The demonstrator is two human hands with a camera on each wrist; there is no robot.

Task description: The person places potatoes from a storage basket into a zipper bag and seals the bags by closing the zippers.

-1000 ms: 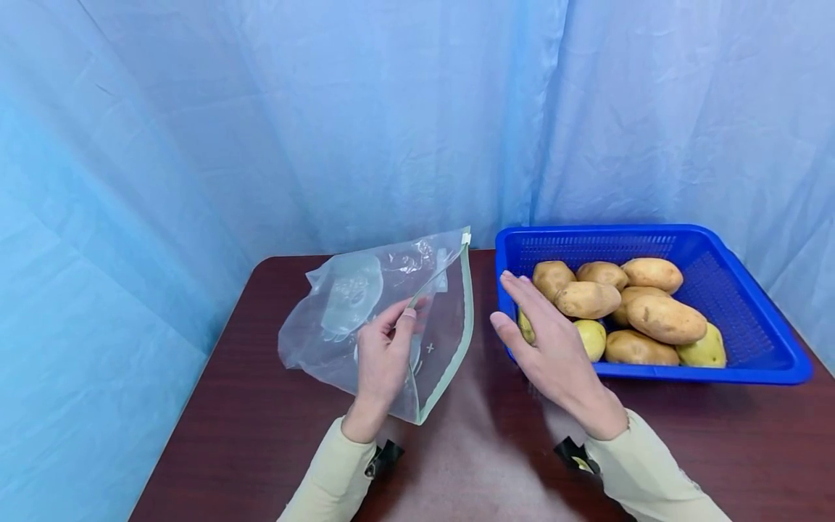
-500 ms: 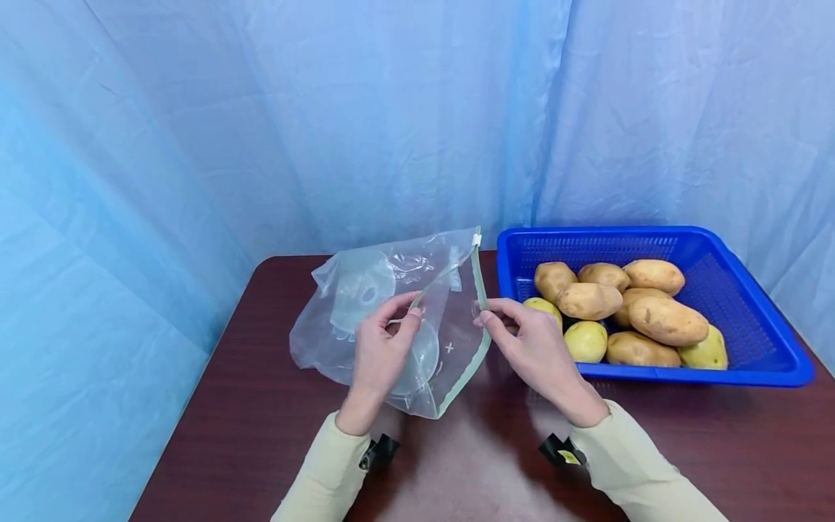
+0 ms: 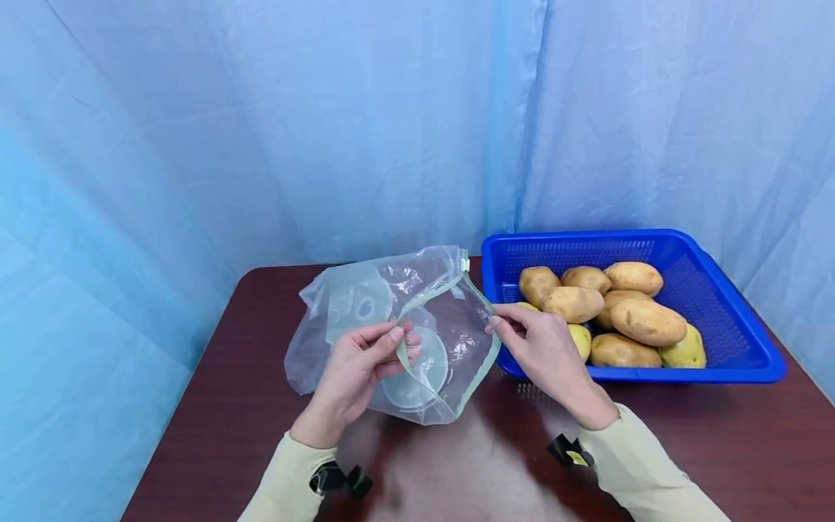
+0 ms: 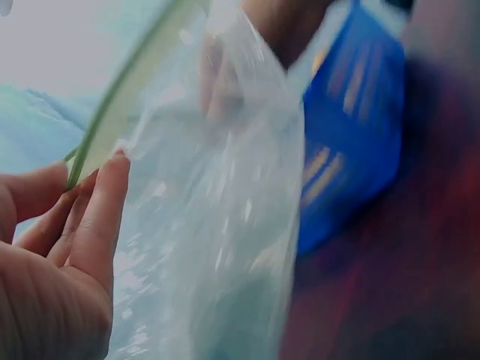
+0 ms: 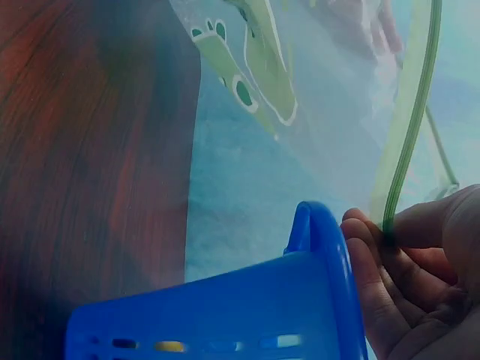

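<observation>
A clear zip bag [image 3: 365,304] with pale green prints and a green zip edge lies on its side, its mouth spread wide toward the right. My left hand [image 3: 355,370] pinches the near-left lip of that mouth between thumb and fingers. On the opposite lip, my right hand [image 3: 544,355] pinches the green strip, close beside the basket's left wall. A white slider [image 3: 465,264] sits at the far corner of the bag. In the left wrist view the zip strip [image 4: 112,97] runs up from my thumb and fingertips. The right wrist view has the other strip [image 5: 412,120] gripped likewise.
A blue plastic basket [image 3: 730,319] stands at the right with several brown potatoes [image 3: 649,321] and yellow-green round fruits [image 3: 683,348] in it. Its left rim lies next to my right hand. Blue curtains [image 3: 365,130] hang behind the dark red wooden table [image 3: 215,406].
My right hand came left from beside the basket and took hold of the bag's right lip. Then my left hand moved down and left, and the mouth spread wider.
</observation>
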